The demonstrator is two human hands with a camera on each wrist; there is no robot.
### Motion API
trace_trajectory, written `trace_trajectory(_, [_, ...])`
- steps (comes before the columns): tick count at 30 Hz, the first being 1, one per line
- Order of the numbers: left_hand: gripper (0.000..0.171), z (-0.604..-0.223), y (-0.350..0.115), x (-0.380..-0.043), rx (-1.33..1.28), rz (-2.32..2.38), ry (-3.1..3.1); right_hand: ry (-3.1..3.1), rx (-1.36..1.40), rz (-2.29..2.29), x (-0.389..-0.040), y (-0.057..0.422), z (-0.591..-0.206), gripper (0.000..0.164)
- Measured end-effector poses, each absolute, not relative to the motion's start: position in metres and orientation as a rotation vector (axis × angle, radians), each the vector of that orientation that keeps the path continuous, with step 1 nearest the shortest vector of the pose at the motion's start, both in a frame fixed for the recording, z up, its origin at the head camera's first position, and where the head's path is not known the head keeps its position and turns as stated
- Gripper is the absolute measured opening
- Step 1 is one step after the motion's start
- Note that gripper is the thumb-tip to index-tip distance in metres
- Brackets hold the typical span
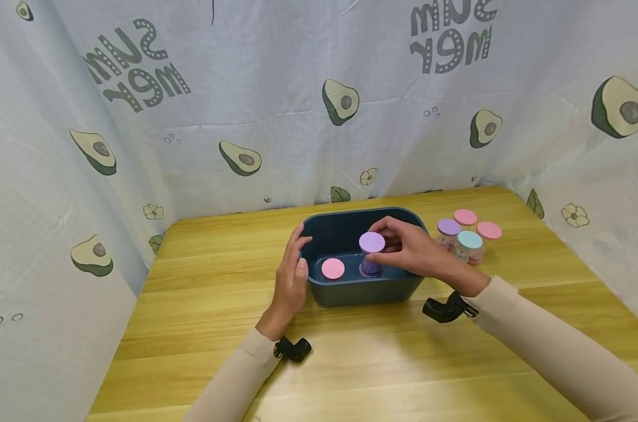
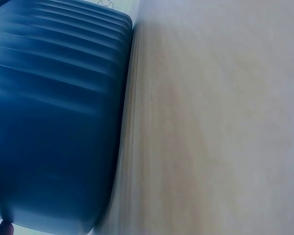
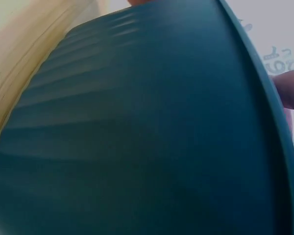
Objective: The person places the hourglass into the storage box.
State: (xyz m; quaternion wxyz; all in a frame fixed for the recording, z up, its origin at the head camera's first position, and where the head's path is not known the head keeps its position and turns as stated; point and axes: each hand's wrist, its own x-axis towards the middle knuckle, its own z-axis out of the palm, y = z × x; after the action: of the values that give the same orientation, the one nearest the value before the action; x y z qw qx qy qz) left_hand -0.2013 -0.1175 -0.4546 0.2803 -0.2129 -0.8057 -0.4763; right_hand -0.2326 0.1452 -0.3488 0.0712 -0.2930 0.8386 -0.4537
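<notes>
A dark blue rectangular bin (image 1: 361,293) with rounded corners stands on the table. Inside it, my right hand (image 1: 403,246) pinches a small see-through jar with a purple lid (image 1: 372,242) between thumb and fingers. The jar is upright, its purplish body partly visible below the lid. To its left in the bin shows a pink lid (image 1: 332,268). My left hand (image 1: 291,278) rests at the bin's left end, fingers extended along the rim. In the left wrist view, fingertips (image 2: 5,228) show at the bin's ribbed wall (image 2: 59,98). The right wrist view is mostly filled by the bin's outer wall (image 3: 137,122).
Right of the bin, several similar small jars stand close together: one with a purple lid (image 1: 448,227), one with a light blue lid (image 1: 469,239) and two with pink lids (image 1: 489,230). An avocado-print curtain (image 1: 292,135) hangs behind the wooden table (image 1: 208,281).
</notes>
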Motion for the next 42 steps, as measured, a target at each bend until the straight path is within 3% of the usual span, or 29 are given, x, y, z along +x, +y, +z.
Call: trace_trajectory(42, [0.052,-0.455,-0.118,-0.199,-0.569,-1.285,-2.179,2.565,-0.967,-1.015,-0.239,0.139,-0.361,0.04])
